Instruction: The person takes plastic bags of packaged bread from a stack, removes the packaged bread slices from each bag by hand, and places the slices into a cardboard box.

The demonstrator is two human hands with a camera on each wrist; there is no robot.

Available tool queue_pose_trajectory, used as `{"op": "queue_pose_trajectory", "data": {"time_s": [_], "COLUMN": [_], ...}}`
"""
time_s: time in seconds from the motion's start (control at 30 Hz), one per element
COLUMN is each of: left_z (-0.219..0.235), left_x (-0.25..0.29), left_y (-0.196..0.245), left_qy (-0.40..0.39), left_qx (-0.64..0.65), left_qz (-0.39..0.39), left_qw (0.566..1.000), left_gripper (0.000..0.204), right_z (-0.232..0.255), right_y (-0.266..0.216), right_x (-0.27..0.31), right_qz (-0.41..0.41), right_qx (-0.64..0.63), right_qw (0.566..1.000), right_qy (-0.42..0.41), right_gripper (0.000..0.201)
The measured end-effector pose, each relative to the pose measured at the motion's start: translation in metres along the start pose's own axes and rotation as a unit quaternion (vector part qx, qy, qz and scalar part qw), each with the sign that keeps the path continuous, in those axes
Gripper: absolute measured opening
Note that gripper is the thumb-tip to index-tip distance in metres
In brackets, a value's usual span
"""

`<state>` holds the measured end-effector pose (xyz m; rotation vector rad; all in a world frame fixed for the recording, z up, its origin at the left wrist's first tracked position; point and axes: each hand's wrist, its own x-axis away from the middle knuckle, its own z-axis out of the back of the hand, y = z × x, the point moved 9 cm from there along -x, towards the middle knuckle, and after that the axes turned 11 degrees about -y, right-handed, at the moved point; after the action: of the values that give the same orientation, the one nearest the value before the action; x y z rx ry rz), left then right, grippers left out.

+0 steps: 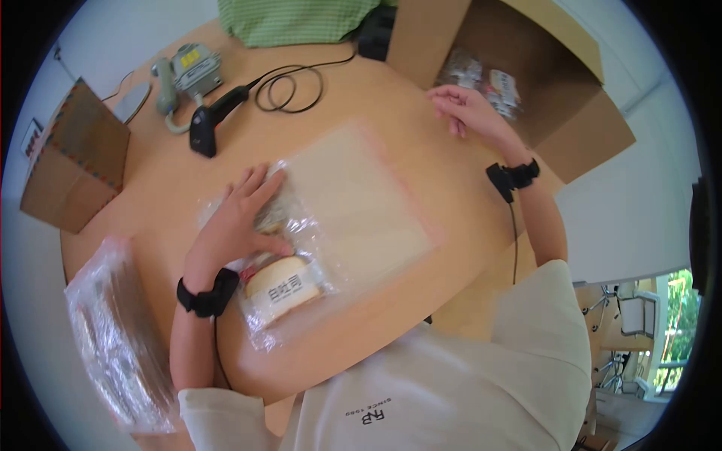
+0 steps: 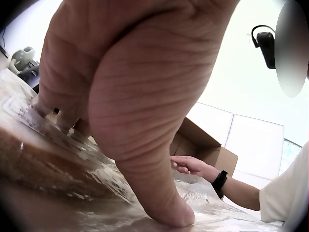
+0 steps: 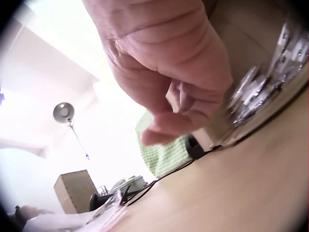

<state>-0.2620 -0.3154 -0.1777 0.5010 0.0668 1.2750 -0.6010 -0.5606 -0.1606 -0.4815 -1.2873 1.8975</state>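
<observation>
My left hand (image 1: 242, 214) lies flat, fingers straight, pressing on a clear plastic bag (image 1: 282, 248) that holds a bread loaf with a white label (image 1: 282, 289). In the left wrist view the palm and thumb (image 2: 164, 212) push down on the crinkled bag (image 2: 63, 145). A large flat zip bag with a pinkish edge (image 1: 361, 195) lies just right of that hand. My right hand (image 1: 457, 105) sits apart near the mouth of the open cardboard box (image 1: 579, 128), fingers loosely curled (image 3: 169, 121) and holding nothing, just above the wooden table (image 3: 241, 193).
Small wrapped packets (image 1: 489, 83) lie inside the open box. A black barcode scanner (image 1: 214, 120) with a coiled cable, a grey-green device (image 1: 188, 75), a small cardboard box (image 1: 71, 158), a green cloth (image 1: 293, 19) and a pile of plastic bags (image 1: 113, 338) ring the table.
</observation>
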Motion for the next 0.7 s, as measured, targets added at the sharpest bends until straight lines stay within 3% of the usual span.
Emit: {"op": "queue_pose_trajectory", "data": {"time_s": [0.03,0.17,0.23,0.37,0.43,0.57,0.63,0.7], "left_z": [0.001,0.001,0.0,0.004,0.004,0.006,0.009,0.016], "left_x": [0.0,0.0,0.001,0.003,0.003,0.004,0.007,0.012], "left_y": [0.003,0.002,0.001,0.004,0.005,-0.004,-0.004,-0.007], "left_qy": [0.004,0.009,0.009,0.008,0.006,0.026,0.033,0.026], "left_qx": [0.007,0.018,0.02,0.024,0.029,0.026,0.025,-0.041], "left_qz": [-0.02,-0.043,-0.044,-0.048,-0.053,-0.043,-0.037,0.048], "left_qw": [1.0,0.999,0.999,0.999,0.998,0.998,0.998,0.998], "left_gripper": [0.117,0.116,0.116,0.116,0.116,0.117,0.118,0.12], "right_z": [-0.028,-0.099,-0.131,-0.148,-0.155,-0.182,-0.198,-0.212], "right_y": [-0.007,-0.032,-0.035,-0.041,-0.055,-0.072,-0.074,-0.072], "right_x": [0.003,0.018,0.019,0.015,0.01,0.01,0.011,0.005], "right_qz": [0.002,-0.003,0.047,0.015,0.117,0.156,0.085,0.093], "right_qx": [0.047,0.104,0.142,0.16,0.25,0.151,0.039,0.025], "right_qw": [0.995,0.982,0.958,0.954,0.93,0.935,0.946,0.937], "right_qy": [-0.083,-0.158,-0.246,-0.254,-0.241,-0.281,-0.309,-0.335], "right_gripper": [0.033,0.029,0.029,0.03,0.032,0.034,0.037,0.038]}}
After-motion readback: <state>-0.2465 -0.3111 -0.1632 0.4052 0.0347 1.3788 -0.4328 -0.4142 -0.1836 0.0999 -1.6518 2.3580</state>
